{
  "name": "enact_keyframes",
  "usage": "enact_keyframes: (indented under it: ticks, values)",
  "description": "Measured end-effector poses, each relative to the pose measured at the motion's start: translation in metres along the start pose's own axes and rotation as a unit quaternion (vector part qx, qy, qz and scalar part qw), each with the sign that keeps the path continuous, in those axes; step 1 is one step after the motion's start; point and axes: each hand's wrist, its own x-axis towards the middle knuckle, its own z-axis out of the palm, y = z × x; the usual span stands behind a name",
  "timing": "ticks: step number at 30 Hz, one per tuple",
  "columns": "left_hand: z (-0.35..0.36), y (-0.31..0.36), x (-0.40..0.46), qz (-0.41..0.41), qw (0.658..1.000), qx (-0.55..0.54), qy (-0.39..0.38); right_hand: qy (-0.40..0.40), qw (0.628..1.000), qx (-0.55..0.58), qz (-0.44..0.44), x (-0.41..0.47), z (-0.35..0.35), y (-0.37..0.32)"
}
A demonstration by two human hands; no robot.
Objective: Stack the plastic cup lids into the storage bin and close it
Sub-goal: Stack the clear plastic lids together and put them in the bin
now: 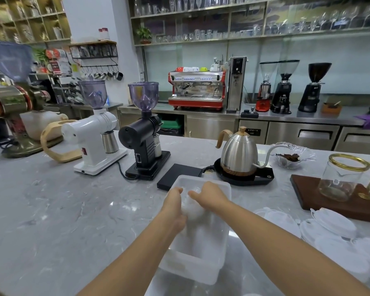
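Both hands [198, 201] inside bin [220, 238], perhaps on lids [191, 207].

Grey marble-pattern counter [51, 210], near. Stainless steel back counter [286, 118] with cabinet doors, far. Gold-framed glassware shelving [201, 16] across the far wall; open cubby shelves [30, 18], far left. Pale wall [86, 18] between them. Bright, even lighting.
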Motion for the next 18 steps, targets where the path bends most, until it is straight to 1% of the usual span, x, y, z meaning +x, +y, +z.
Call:
enact_keyframes:
  ticks: [3,7,10,13,15,18]
  values:
    - [0.002,0.002,-0.003,0.004,1.0,0.019,-0.008,0.009,1.0,-0.023,-0.011,-0.001,0.0,0.001]
    - [-0.004,0.002,0.002,-0.04,0.998,0.033,-0.018,0.008,0.999,-0.049,-0.016,-0.002,0.001,0.001]
    - [-0.009,0.002,0.005,-0.065,0.997,0.028,-0.031,-0.01,1.0,-0.014,-0.003,-0.005,0.0,-0.003]
    - [-0.012,0.004,0.001,-0.065,0.997,0.011,-0.042,-0.025,1.0,0.002,0.002,-0.008,-0.003,-0.006]
    - [-0.014,0.005,-0.001,-0.064,0.997,0.002,-0.051,-0.024,0.999,-0.02,-0.015,-0.01,-0.006,-0.009]
    - [-0.018,0.009,-0.008,-0.066,0.995,-0.014,-0.068,0.002,0.995,-0.077,-0.056,-0.017,-0.021,-0.019]
